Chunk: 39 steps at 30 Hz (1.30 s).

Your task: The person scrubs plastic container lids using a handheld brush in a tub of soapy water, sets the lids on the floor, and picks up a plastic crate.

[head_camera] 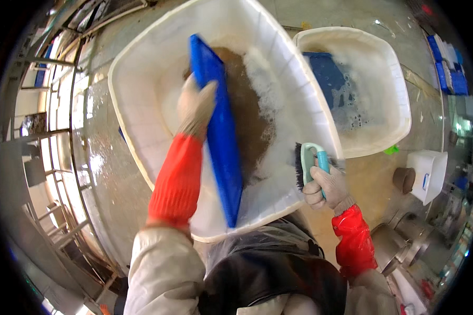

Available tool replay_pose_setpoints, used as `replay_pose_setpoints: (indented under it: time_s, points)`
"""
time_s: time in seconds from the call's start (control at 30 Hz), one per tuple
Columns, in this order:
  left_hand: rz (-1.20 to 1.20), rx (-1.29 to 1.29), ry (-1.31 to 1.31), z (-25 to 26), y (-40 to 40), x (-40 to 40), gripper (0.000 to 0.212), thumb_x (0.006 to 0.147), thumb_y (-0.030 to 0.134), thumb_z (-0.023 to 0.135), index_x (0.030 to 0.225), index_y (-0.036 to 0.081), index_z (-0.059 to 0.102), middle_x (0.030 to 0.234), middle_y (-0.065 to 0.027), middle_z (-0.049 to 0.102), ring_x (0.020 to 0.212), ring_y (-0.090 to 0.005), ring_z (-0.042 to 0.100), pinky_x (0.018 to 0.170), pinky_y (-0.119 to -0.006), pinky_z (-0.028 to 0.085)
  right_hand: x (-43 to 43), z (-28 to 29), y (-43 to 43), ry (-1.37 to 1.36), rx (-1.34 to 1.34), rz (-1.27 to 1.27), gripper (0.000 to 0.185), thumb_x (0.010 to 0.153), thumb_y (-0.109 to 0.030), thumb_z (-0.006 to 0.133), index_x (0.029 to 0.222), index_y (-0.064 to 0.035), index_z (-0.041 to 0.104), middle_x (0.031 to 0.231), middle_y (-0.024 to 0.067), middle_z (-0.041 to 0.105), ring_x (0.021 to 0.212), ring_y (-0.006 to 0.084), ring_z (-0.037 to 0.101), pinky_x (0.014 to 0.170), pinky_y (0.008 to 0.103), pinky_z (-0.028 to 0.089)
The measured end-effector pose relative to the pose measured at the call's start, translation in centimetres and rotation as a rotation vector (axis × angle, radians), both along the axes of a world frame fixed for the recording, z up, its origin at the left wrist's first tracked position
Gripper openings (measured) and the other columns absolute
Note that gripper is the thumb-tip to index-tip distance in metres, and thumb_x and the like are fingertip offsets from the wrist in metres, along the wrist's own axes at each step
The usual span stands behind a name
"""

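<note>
My left hand (197,104), in a pale glove with a red sleeve cuff, grips the long edge of a flat blue plastic tray (222,138). The tray is tilted on its side over a large white plastic tub (138,106) that holds brown, foamy water (246,118). In my right hand (327,185), gloved the same way, is a scrubbing brush (308,161) with a light green and turquoise handle and dark bristles. The brush is at the tub's right rim, bristles facing the tray, apart from it. My right fingers wrap the handle.
A second white tub (402,94) stands at the upper right, with a blue tray (325,75) in cloudy water. Further right are a brown bucket (404,180), a white container (433,177) and metal pots (390,244). Metal racks (73,98) stand at the left beside the wet floor.
</note>
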<state>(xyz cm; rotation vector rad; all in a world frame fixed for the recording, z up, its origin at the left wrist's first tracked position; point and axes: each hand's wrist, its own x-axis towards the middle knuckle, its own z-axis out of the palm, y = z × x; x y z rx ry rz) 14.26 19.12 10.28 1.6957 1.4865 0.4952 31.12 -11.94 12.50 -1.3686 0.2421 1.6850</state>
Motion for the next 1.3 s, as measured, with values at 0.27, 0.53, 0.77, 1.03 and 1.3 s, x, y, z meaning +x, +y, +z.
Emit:
replay_pose_setpoints:
  time_s: [0.27, 0.53, 0.77, 1.03, 1.3]
  points:
    - [-0.023, 0.391, -0.311, 15.8, -3.5, -8.2, 0.038, 0.094, 0.021, 0.074, 0.12, -0.004, 0.067, 0.099, -0.0103, 0.073, 0.083, -0.0163, 0.068, 0.073, -0.03, 0.056, -0.6, -2.3, -0.2, -0.174, 0.18, 0.142, 0.017, 0.101, -0.025, 0.054, 0.09, -0.0206, 0.041, 0.062, -0.0054, 0.036, 0.046, 0.0076, 0.035, 0.039, 0.0265, 0.026]
    - [-0.819, 1.032, -0.215, 27.7, -8.9, -1.2, 0.057, 0.078, 0.019, 0.081, 0.129, -0.001, 0.064, 0.099, -0.0119, 0.075, 0.077, -0.0201, 0.07, 0.074, -0.033, 0.058, -0.1, -6.2, -1.1, -0.316, 0.221, 0.151, 0.024, 0.096, -0.027, 0.061, 0.101, -0.0038, 0.061, 0.072, 0.0033, 0.062, 0.05, 0.0143, 0.057, 0.039, 0.0308, 0.048]
    - [-1.474, 0.994, 0.049, 19.2, -14.0, 14.9, 0.031, 0.082, 0.018, 0.071, 0.112, 0.016, 0.066, 0.077, -0.01, 0.071, 0.072, -0.032, 0.072, 0.059, -0.045, 0.054, -1.3, -5.1, -0.7, -0.25, 0.243, 0.103, 0.041, 0.095, -0.026, 0.062, 0.122, 0.0044, 0.059, 0.08, 0.0139, 0.073, 0.053, 0.0209, 0.067, 0.043, 0.0333, 0.056]
    - [-1.181, 0.464, 0.426, -3.9, -20.8, 26.1, 0.037, 0.085, 0.016, 0.069, 0.121, 0.01, 0.067, 0.104, -0.018, 0.074, 0.097, -0.0369, 0.073, 0.08, -0.046, 0.059, -5.0, -14.5, -0.4, -1.578, 0.336, 0.573, 0.057, 0.093, -0.04, 0.062, 0.136, -0.0024, 0.057, 0.133, 0.0159, 0.059, 0.124, 0.0299, 0.054, 0.11, 0.0461, 0.038]
    - [-1.194, 0.329, -0.279, 1.8, -18.9, 24.7, 0.061, 0.078, 0.022, 0.08, 0.135, 0.009, 0.063, 0.137, -0.015, 0.065, 0.125, -0.0347, 0.062, 0.107, -0.042, 0.049, -3.8, -8.1, -1.4, -0.695, 0.387, 0.352, 0.045, 0.097, -0.029, 0.06, 0.133, -0.0036, 0.054, 0.092, 0.0075, 0.063, 0.072, 0.0188, 0.059, 0.054, 0.0335, 0.047]
